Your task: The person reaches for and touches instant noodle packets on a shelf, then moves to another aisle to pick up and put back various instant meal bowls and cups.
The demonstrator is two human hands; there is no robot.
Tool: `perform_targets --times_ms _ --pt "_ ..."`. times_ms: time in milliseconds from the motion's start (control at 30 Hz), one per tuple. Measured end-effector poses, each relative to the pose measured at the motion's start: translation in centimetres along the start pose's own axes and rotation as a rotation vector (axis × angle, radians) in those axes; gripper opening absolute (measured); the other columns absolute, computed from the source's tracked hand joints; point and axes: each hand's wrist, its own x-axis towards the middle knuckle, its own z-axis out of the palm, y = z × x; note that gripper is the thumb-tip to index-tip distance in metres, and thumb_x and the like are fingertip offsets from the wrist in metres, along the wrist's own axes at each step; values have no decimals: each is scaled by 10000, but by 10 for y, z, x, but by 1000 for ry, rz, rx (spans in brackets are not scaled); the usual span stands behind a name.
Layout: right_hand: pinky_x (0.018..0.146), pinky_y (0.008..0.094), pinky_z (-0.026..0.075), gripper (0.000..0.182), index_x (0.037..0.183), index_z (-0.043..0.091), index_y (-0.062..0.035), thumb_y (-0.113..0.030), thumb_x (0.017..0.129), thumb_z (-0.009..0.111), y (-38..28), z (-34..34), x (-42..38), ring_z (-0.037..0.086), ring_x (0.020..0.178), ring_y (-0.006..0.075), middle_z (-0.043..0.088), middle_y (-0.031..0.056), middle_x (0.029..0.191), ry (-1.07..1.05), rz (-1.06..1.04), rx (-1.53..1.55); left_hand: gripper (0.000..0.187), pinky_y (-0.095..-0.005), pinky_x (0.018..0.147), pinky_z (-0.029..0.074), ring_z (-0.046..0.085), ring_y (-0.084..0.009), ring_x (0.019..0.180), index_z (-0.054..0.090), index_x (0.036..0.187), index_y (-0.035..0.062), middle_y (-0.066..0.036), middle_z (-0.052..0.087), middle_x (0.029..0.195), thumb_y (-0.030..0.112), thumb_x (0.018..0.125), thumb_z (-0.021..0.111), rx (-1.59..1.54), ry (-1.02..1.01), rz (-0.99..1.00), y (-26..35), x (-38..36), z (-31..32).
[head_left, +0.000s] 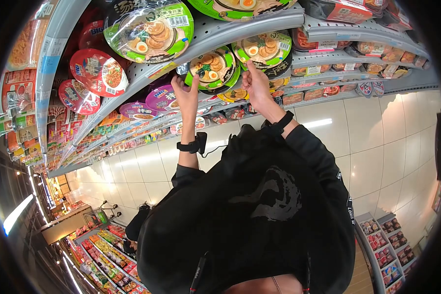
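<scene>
My left hand (185, 96) is at the left edge of a green-rimmed instant noodle bowl (214, 69) on a shelf. Its fingers and thumb are spread, the thumb tip overlapping the lid. Just right of that bowl, my right hand (257, 88) is raised with thumb and forefinger apart, the forefinger tip right at the lower rim of a second green noodle bowl (265, 46). Both lids picture ramen with egg and meat slices. Dark bands circle both my wrists.
A larger green noodle bowl (149, 30) stands on the shelf above, behind a grey shelf edge (220, 36). Red noodle bowls (99, 72) and purple ones (162, 98) sit to the left. Packaged foods fill the right shelves. A cart (99, 214) is at lower left on the tiled floor.
</scene>
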Motion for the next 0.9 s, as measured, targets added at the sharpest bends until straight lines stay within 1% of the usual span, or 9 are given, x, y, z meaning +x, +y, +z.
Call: perform_targets --times_ms 200,300,367,467,667,733,767,833,900 --pt "551 252 390 329 975 573 -78 -399 963 648 -5 5 -13 464 586 81 525 -22 702 -4 -6 -27 688 -382 966 473 487 -284 1245 343 1383 -62 -234 460 1345 221 900 743 66 -49 93 1 -31 -18" --pt "533 243 386 339 981 576 -68 -402 973 632 -4 -3 -23 471 569 71 538 -20 700 -73 -14 -183 555 -342 887 510 544 -263 1182 405 1341 -44 -199 502 1297 187 930 698 270 33 189 0 -59 -34" --pt "519 235 383 342 985 575 -63 -402 978 623 -3 -13 -26 478 558 66 550 -19 702 -140 -15 -319 437 -299 788 540 609 -236 1083 449 1294 -24 -161 553 1208 193 967 642 92 -87 -80 -9 -74 -38" --pt "496 218 387 338 998 577 -55 -391 990 604 0 -34 -25 517 554 60 583 -10 719 -208 98 -630 372 -276 730 554 639 -207 1015 465 1266 -11 -131 583 1134 205 993 595 -147 -194 -346 -27 -81 -30" --pt "546 229 521 350 1041 592 6 -342 997 597 20 -46 -14 627 618 88 656 50 770 -330 158 -864 306 -358 856 571 642 -263 1091 477 1219 3 -172 584 1207 224 1018 541 -329 -214 -424 -29 -71 -8" --pt "614 262 578 353 1082 574 17 -330 1018 556 26 -42 -12 694 763 154 674 102 903 -372 129 -867 280 -375 878 571 634 -271 1115 474 1196 0 -172 585 1198 209 1019 535 -493 -265 -495 -30 -66 0" --pt "614 262 578 353 1082 574 17 -330 1018 556 29 -39 -11 694 763 154 674 102 903 -380 136 -882 249 -397 901 572 617 -271 1145 470 1169 -5 -161 583 1174 183 1015 526 -502 -238 -503 -30 -65 5" --pt "663 298 603 367 1154 540 23 -324 1036 514 32 -35 -8 700 924 219 655 147 1078 -308 210 -658 236 -406 908 572 607 -273 1160 469 1159 -5 -154 580 1160 172 1011 520 -562 -216 -519 -34 -66 10" --pt "670 300 604 375 1180 523 22 -325 1041 500 34 -36 -6 689 974 232 636 158 1144 -303 217 -683 211 -429 924 571 592 -277 1178 467 1139 -3 -136 568 1124 145 995 510 -648 -199 -550 -31 -67 12"
